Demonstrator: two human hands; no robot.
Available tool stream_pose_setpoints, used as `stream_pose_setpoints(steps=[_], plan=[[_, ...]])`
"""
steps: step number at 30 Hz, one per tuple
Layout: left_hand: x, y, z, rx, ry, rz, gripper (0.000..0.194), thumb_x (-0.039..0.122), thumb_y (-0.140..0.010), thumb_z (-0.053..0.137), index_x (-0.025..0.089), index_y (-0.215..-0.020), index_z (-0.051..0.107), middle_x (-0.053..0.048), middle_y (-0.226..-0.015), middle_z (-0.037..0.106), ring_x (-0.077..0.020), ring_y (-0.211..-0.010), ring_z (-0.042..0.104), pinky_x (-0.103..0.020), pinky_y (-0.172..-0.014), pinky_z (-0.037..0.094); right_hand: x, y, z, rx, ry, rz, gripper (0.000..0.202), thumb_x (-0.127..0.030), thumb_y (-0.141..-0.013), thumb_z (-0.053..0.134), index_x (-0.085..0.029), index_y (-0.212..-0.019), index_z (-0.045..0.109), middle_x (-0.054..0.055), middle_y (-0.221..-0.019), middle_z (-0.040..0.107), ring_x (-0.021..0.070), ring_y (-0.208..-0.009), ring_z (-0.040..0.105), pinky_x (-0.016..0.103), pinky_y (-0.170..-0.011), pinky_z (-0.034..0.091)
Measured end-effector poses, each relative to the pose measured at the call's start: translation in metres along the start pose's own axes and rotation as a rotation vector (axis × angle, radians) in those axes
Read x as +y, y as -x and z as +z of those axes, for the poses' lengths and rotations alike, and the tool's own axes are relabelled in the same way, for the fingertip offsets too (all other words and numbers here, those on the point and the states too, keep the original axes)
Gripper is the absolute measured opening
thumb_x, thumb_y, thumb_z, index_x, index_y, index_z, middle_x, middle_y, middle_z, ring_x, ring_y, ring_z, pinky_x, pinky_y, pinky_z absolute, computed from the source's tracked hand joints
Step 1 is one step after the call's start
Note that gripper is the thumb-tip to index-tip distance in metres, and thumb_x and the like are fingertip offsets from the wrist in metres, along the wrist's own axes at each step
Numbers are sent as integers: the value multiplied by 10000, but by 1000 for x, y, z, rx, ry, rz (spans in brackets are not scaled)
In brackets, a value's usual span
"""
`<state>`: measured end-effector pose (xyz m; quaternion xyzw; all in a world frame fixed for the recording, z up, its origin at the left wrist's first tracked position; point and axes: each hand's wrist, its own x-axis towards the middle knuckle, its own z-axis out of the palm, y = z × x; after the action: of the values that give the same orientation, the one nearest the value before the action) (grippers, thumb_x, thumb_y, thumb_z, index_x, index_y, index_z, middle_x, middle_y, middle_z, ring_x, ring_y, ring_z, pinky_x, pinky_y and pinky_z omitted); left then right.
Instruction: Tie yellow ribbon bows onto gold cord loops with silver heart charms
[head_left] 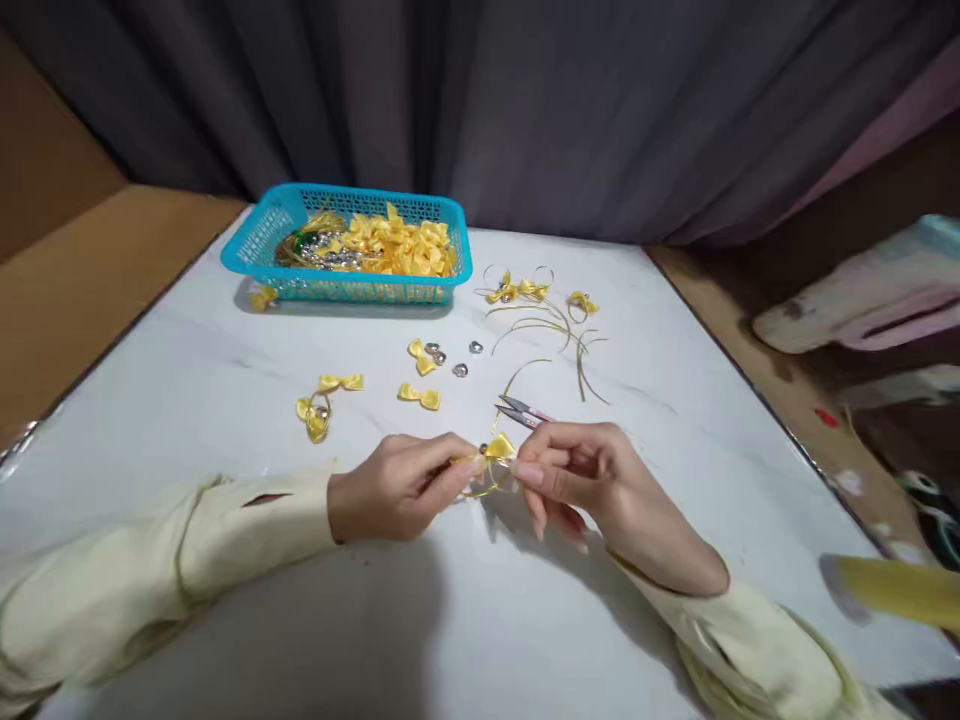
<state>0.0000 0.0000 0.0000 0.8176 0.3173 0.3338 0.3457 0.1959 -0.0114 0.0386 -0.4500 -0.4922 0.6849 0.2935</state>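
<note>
Between my two hands is a yellow ribbon bow (500, 447) with a loop of gold cord (491, 486) hanging under it. My left hand (412, 485) pinches the bow's left side between thumb and forefinger. With thumb and forefinger closed, my right hand (581, 475) grips the gold cord at the loop's right side; its other fingers are curled loosely. A small dark bead shows beside the bow, partly hidden by my left fingertips. Just beyond my right hand lie small thread snips (523, 411), with their handles partly covered by that hand.
A blue plastic basket (345, 285) at the back holds yellow bows, silver beads and gold cord. Loose bows (418, 397), silver heart-shaped beads (460, 370) and cut cords (544, 325) lie across the white table. A bow with a cord ring (318, 416) sits at left. Yellow tape (892, 590) is at right.
</note>
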Motion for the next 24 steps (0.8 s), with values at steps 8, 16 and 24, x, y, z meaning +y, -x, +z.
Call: stream_pose_setpoints(steps=[8,16,24], plan=[[5,-5,-4,-88,308,-188,197,178,-863,425,123,-717,545,37,-485,513,-60,-403,446,-152,-408,377,6,-7,-14,-196,-139,62,215,-246,-757,658,-107,-628,558,9,-457,586,10,-283,309,136,-300,176],[1,-4,-3,10,161,-108,187,149,-874,420,126,-735,543,44,-489,500,-64,-414,447,-156,-424,381,-11,7,-14,-52,-40,-77,185,-245,-795,634,-121,-673,572,14,-479,598,41,-330,409,144,-324,271],[10,2,-3,182,-164,160,147,93,-855,430,127,-783,554,15,-560,581,-64,-441,484,-148,-454,396,-13,22,1,70,483,-381,175,-199,-838,559,-119,-686,591,12,-499,583,63,-404,451,176,-401,351]])
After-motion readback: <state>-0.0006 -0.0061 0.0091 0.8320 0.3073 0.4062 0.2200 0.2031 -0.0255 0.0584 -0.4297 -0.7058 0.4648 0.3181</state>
